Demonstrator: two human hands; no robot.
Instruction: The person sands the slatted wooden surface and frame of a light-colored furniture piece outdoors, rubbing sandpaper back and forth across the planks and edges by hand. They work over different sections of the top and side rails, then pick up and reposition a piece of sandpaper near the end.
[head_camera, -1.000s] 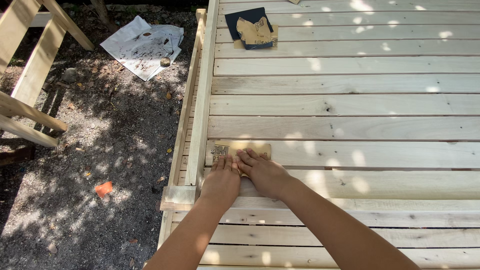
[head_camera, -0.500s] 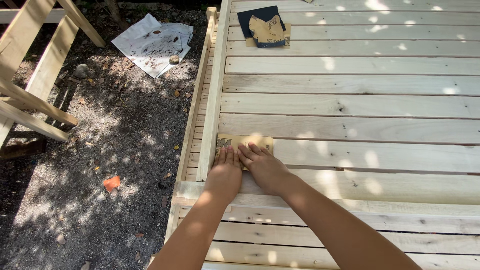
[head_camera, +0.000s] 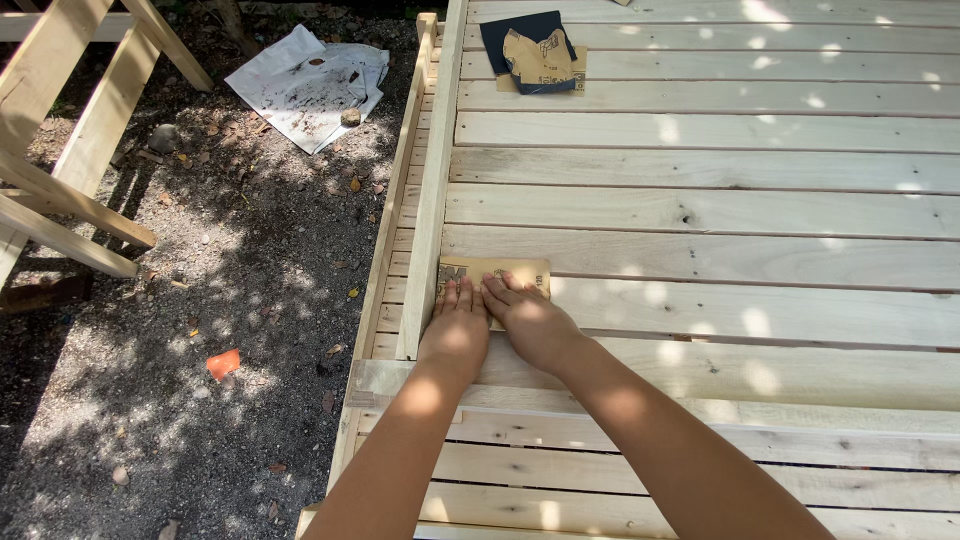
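tan sandpaper sheet (head_camera: 495, 277) on pale wooden slats (head_camera: 700, 215), left hand (head_camera: 455, 335) and right hand (head_camera: 535, 328) flat, side by side on it

Both hands (head_camera: 495, 330) hide most of the sandpaper sheet (head_camera: 495, 272).

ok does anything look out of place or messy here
Mostly litter: a crumpled white sheet and an orange scrap lie on the dirt. Spare sandpaper sits askew up the slats. Both hands press sandpaper flat.

Two bare arms showing

Left hand (head_camera: 455, 335) and right hand (head_camera: 535, 330) are wearing nothing (no sleeves, gloves or rings showing).
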